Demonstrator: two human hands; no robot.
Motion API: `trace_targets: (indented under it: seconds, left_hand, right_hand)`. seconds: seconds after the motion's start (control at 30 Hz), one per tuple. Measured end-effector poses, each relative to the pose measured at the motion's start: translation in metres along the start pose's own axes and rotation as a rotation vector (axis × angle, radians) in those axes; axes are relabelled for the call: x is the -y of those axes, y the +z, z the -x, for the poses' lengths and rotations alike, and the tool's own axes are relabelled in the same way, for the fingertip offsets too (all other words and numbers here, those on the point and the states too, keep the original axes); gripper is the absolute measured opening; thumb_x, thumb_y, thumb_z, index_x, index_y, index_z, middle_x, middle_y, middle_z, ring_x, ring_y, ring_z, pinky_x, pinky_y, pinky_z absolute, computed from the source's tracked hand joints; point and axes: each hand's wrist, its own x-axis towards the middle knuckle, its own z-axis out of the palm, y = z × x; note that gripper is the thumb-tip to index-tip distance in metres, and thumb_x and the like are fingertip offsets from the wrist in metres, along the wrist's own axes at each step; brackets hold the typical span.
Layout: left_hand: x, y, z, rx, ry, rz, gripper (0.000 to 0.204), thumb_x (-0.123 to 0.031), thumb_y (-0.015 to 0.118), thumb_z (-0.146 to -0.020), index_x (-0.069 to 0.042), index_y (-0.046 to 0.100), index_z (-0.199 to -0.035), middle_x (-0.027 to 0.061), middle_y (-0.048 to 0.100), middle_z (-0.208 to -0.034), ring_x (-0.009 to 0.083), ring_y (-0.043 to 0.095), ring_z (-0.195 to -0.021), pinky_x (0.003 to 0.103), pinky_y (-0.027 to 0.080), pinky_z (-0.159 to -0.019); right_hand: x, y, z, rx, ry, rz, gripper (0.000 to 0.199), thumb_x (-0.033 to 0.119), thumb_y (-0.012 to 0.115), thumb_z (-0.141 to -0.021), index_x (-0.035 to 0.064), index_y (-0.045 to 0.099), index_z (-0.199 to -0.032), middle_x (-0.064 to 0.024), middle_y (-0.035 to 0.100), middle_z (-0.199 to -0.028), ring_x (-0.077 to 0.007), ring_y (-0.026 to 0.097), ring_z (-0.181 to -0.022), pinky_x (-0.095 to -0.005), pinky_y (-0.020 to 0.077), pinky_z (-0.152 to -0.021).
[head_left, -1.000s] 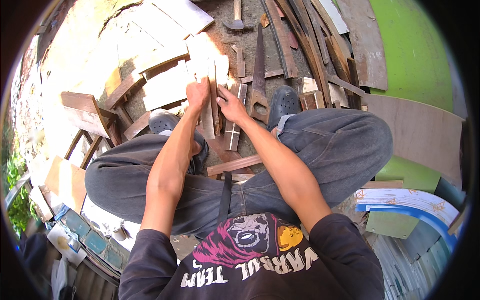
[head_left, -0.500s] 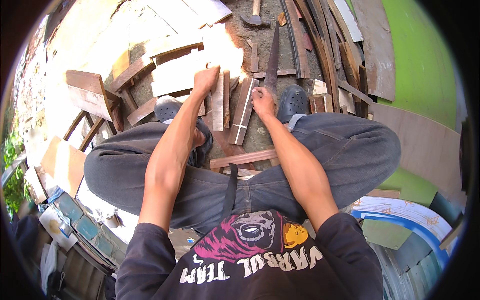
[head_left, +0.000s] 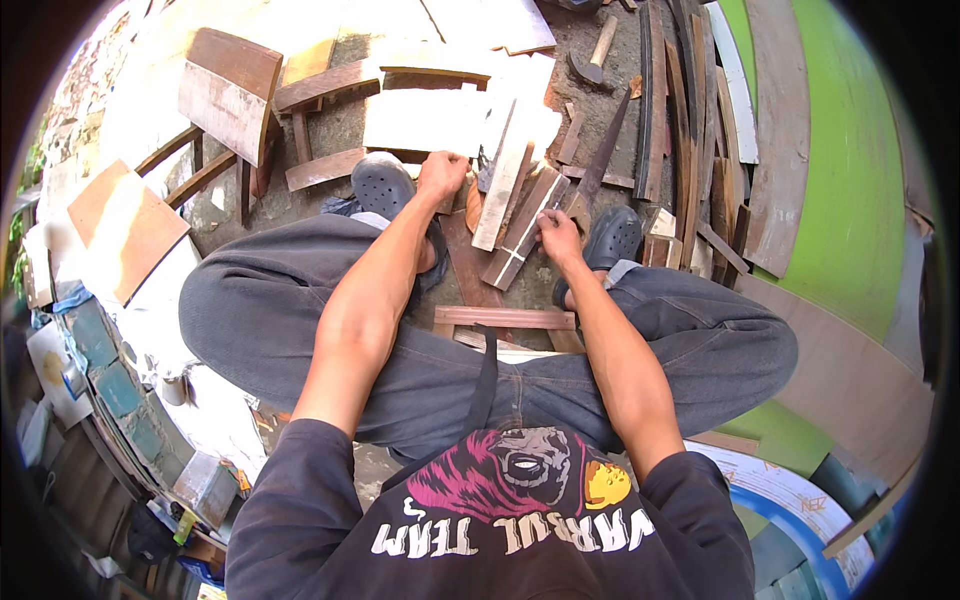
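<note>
My left hand (head_left: 442, 178) is closed beside a white sunlit board (head_left: 420, 122), left of a pale wooden strip (head_left: 504, 197); whatever its fingers hold, if anything, is hidden. At the right edge of a dark wooden piece (head_left: 515, 258) marked with a white line and a crossing line, my right hand (head_left: 560, 238) has curled fingers. They seem to touch that edge, but the contact is unclear. The dark piece lies slanted, close along the pale strip. Just beyond my right hand lies a handsaw (head_left: 604, 150), its blade pointing away.
A hammer (head_left: 596, 60) lies on the ground at the far side. Long planks (head_left: 655, 110) are stacked at the right beside a green panel (head_left: 845, 150). A small wooden chair-like frame (head_left: 230, 95) stands at the left. A pinkish wooden bar (head_left: 505, 318) lies between my legs.
The view has swung, shifting the scene to the right. My left hand has come away from the pale strip's far end to its left side. The strip now leans more to the right.
</note>
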Motion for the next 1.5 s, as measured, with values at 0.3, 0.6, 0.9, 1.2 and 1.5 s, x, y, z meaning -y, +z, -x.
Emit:
trace_targets:
  seconds: [0.3,0.6,0.9,1.2,1.5]
  left_hand:
    - [0.05,0.061,0.045,-0.014,-0.156,-0.181,0.047,-0.04,0.067,-0.081,0.001,0.07,-0.105,0.0248,0.069,-0.109,0.0407,0.065,-0.105,0.047,0.052,-0.09]
    - [-0.004,-0.04,0.034,0.035,-0.284,-0.36,0.054,-0.043,0.065,-0.082,-0.002,0.069,-0.116,0.0226,0.066,-0.122,0.0384,0.063,-0.114,0.045,0.051,-0.095]
    - [0.051,-0.021,0.074,-0.368,0.513,-0.413,0.028,-0.026,0.064,-0.087,-0.009,0.068,-0.108,0.013,0.064,-0.11,0.0355,0.058,-0.114,0.047,0.048,-0.092]
    - [0.071,0.038,0.054,-0.018,-0.006,0.111,0.059,-0.053,0.046,-0.098,0.0,0.067,-0.111,0.0235,0.07,-0.102,0.0376,0.068,-0.094,0.044,0.051,-0.086]
    - [0.047,0.032,0.063,0.079,-0.245,0.514,0.059,-0.049,0.036,-0.103,0.002,0.054,-0.127,0.0133,0.068,-0.111,0.0214,0.066,-0.088,0.031,0.052,-0.075]
  right_hand:
    - [-0.016,0.001,0.04,0.082,-0.044,0.424,0.044,0.037,0.062,-0.089,0.0045,0.066,-0.119,-0.0243,0.068,-0.113,-0.0378,0.064,-0.11,-0.0415,0.0473,-0.097]
    - [-0.031,-0.006,-0.016,0.022,-0.121,0.348,0.04,0.029,0.062,-0.094,0.0005,0.061,-0.123,-0.007,0.067,-0.09,-0.0146,0.063,-0.072,-0.0313,0.051,-0.054]
    - [-0.043,0.016,0.005,0.133,-0.124,0.44,0.039,0.03,0.064,-0.09,0.0046,0.064,-0.12,-0.0131,0.067,-0.09,-0.0236,0.063,-0.08,-0.0355,0.0489,-0.067]
    - [-0.024,0.031,0.026,0.17,-0.161,0.618,0.049,0.032,0.064,-0.086,0.0039,0.06,-0.126,-0.0248,0.068,-0.113,-0.0379,0.065,-0.107,-0.0443,0.0524,-0.089]
    - [-0.006,0.026,0.053,0.038,0.183,0.373,0.047,0.031,0.063,-0.085,0.0099,0.055,-0.126,-0.0206,0.062,-0.127,-0.0392,0.059,-0.119,-0.0506,0.0469,-0.098]
